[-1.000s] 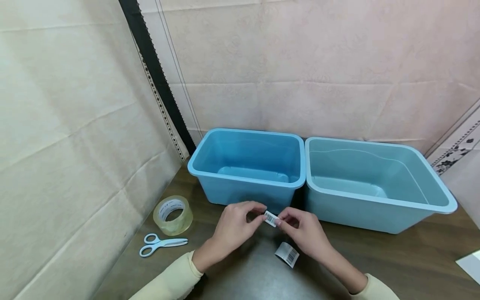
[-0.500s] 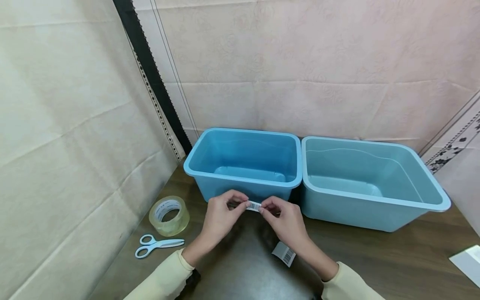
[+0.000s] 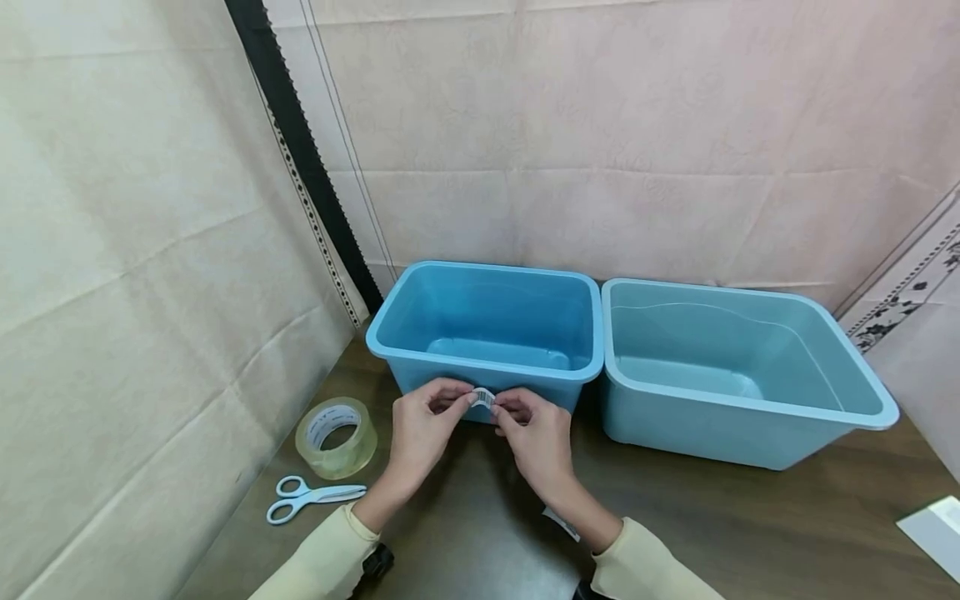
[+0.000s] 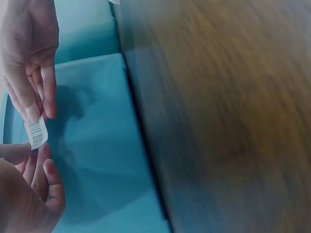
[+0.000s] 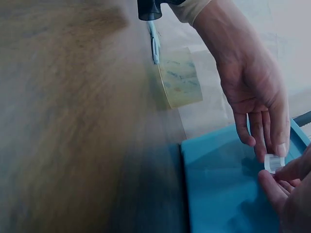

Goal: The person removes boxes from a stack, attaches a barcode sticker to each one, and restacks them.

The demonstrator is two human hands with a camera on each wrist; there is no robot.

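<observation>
A small white barcode label point(image 3: 483, 397) is stretched between both hands, bowed in the middle, just in front of the front wall of the blue bin point(image 3: 495, 367). My left hand point(image 3: 422, 429) pinches its left end between thumb and fingers. The right end is pinched by my right hand point(image 3: 537, 439). In the left wrist view the printed bars of the label point(image 4: 36, 132) show between the two thumbs. From the right wrist, the label point(image 5: 274, 163) appears close to the bin wall; whether it touches the wall I cannot tell.
A paler blue-green bin point(image 3: 720, 425) stands right beside the blue one. At left lie a roll of clear tape point(image 3: 352, 458) and light-blue scissors point(image 3: 311, 497). Another label piece point(image 3: 560, 525) lies partly under the right forearm. A white flat item point(image 3: 933, 533) sits at the right edge.
Both hands have moved left and forward with the label, from above the table to the blue bin's front wall. The label now bows, and the right forearm covers more of the other piece.
</observation>
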